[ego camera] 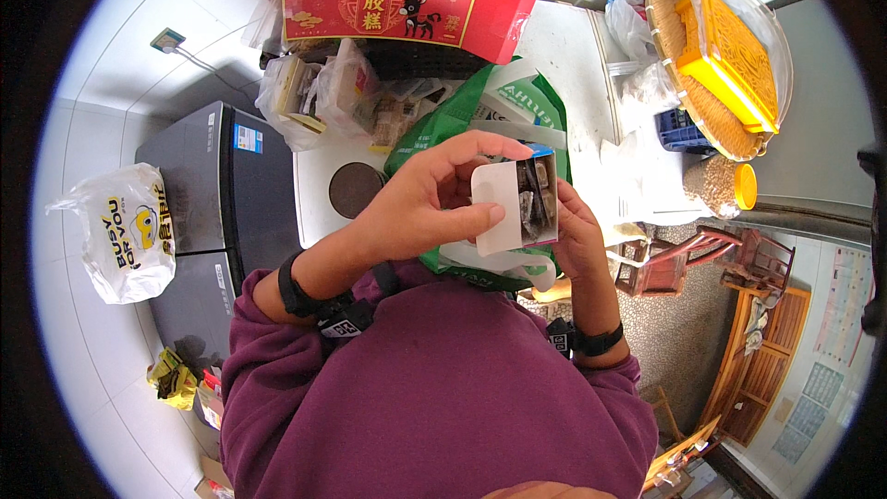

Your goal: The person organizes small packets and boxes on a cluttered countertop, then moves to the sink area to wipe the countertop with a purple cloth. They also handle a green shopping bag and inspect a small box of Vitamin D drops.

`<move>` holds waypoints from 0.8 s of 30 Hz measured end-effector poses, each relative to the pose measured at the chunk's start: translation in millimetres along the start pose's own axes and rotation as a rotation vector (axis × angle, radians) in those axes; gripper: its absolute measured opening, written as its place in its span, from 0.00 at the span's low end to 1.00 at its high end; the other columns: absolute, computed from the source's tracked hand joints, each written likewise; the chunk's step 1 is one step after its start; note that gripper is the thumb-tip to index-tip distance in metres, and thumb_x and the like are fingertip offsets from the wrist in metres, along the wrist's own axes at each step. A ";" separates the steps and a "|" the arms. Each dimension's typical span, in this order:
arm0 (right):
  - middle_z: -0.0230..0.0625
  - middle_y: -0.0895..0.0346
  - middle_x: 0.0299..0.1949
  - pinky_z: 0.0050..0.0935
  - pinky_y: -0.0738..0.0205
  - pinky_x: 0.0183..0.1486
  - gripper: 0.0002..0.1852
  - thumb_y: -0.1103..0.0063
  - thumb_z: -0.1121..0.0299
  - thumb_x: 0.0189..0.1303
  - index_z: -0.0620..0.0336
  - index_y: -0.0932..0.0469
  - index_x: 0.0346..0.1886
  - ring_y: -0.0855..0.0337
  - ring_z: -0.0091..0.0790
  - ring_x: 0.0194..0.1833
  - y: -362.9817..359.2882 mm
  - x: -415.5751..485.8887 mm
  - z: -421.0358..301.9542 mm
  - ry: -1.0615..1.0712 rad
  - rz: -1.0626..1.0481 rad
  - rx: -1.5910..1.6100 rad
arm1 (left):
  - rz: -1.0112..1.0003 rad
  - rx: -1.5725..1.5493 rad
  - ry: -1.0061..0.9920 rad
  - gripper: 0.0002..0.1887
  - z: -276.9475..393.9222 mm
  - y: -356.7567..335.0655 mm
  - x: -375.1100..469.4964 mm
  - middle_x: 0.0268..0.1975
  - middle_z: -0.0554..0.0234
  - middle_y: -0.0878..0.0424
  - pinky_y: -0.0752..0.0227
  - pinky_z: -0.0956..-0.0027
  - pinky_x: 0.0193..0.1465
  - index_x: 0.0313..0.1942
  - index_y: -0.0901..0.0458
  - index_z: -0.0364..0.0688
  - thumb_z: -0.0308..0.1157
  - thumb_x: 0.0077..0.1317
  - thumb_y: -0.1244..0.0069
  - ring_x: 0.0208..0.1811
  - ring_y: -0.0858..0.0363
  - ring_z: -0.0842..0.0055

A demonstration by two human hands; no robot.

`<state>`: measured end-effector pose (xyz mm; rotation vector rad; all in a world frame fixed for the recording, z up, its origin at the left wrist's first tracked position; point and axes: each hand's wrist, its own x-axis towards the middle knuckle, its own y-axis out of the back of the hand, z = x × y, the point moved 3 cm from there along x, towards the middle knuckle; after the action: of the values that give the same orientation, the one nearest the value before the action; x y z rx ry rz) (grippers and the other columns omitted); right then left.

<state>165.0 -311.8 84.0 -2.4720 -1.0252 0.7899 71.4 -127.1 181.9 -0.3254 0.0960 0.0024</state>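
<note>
Between both hands is a small cardboard box point(497, 225) with its white end flap raised and its opening facing up. Dark foil or blister packs point(535, 201) show inside it. My left hand point(429, 197) grips the box from the left, thumb on the white flap and fingertips at the blue top edge. Around the box's right side wraps my right hand point(581, 232), its fingers partly hidden. Directly beneath and behind the box, a green shopping bag point(443, 132) with pale handles stands on the white table, holding boxes. A round dark lid or tin point(356, 190) lies left of the bag.
A red printed carton point(409, 3) and bagged packages point(346, 90) crowd the back. At right are a woven tray point(714, 104) with a yellow basket point(734, 59), and a yellow-lidded jar point(717, 187). A grey refrigerator point(201, 180) stands left, a white plastic bag point(128, 232) on it.
</note>
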 end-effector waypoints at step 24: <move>0.38 0.28 0.49 0.31 0.21 0.39 0.24 0.43 0.72 0.60 0.62 0.39 0.59 0.23 0.33 0.46 3.1 0.1 -7.3 0.205 0.062 0.003 | 0.372 0.388 -0.131 0.18 -20.4 19.3 0.0 0.34 0.66 0.27 0.32 0.80 0.30 0.44 0.36 0.42 0.25 0.57 0.44 0.31 0.28 0.84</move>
<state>171.2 -314.6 88.2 -2.5303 -0.8772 0.5401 69.2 -115.3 156.5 0.0847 0.0245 0.3694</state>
